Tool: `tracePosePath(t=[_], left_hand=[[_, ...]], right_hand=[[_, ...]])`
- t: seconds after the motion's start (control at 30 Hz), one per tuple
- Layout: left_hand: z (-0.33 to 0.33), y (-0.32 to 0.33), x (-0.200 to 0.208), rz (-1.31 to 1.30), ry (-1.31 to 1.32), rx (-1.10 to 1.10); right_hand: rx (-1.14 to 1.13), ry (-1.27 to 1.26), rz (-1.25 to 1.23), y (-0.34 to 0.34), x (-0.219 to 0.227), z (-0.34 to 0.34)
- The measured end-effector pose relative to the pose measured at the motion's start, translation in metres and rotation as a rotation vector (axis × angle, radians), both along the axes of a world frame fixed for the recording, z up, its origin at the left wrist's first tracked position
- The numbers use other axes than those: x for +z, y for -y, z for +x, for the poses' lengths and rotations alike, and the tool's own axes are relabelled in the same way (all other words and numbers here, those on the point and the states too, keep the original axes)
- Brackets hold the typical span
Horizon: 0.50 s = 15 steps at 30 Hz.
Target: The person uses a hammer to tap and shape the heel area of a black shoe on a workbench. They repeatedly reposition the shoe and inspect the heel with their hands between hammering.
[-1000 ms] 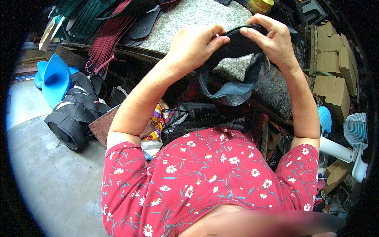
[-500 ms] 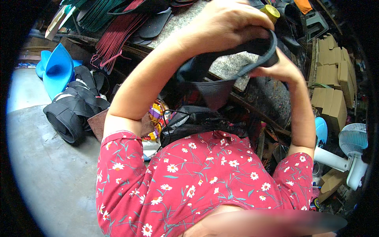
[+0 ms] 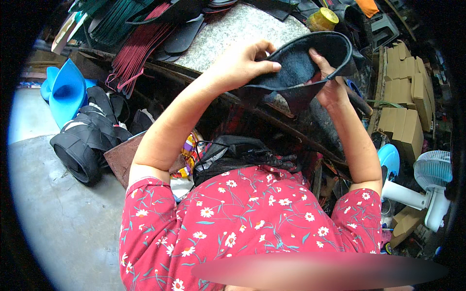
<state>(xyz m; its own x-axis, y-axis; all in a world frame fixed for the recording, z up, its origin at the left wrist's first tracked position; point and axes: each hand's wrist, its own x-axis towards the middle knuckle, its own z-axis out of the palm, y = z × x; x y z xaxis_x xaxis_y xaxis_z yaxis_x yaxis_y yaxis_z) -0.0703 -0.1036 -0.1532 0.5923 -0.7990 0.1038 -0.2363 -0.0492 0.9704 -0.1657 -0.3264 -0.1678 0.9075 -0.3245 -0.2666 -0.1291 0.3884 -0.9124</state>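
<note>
Left grip [image 3: 241,64] and right grip [image 3: 334,89] clasp a black upper [image 3: 297,65] near the speckled table [image 3: 221,41]; boxes [image 3: 405,89] and fan [image 3: 433,169] stand rightward.

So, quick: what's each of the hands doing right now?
Left hand: closed, holding the left end of the dark shoe-shaped piece.
Right hand: closed, holding its near edge, thumb inside.

Head view, from the left of two fisheye cameras on the person's head, here before us. The lens faces down and forward, close above the red floral shirt [image 3: 252,213], which fills the lower frame; the left hand [image 3: 245,65], right hand [image 3: 332,85] and worktop [image 3: 233,34] lie farther off, toward the upper edge. A dark, rounded rim bounds the field.
</note>
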Motion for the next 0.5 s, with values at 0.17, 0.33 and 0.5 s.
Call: tracePosePath(t=[0.17,0.33,0.5], left_hand=[[-0.009,-0.002,-0.012,-0.091,-0.531,-0.148],[-0.015,0.006,-0.008,-0.186,-0.519,-0.15],[-0.019,0.008,0.006,0.07,-0.001,-0.11]], right_hand=[[0.029,-0.032,-0.052,0.007,-0.014,-0.005],[0.501,0.366,0.572,-0.006,-0.012,-0.022],[0.354,-0.009,0.35,-0.024,-0.008,-0.023]])
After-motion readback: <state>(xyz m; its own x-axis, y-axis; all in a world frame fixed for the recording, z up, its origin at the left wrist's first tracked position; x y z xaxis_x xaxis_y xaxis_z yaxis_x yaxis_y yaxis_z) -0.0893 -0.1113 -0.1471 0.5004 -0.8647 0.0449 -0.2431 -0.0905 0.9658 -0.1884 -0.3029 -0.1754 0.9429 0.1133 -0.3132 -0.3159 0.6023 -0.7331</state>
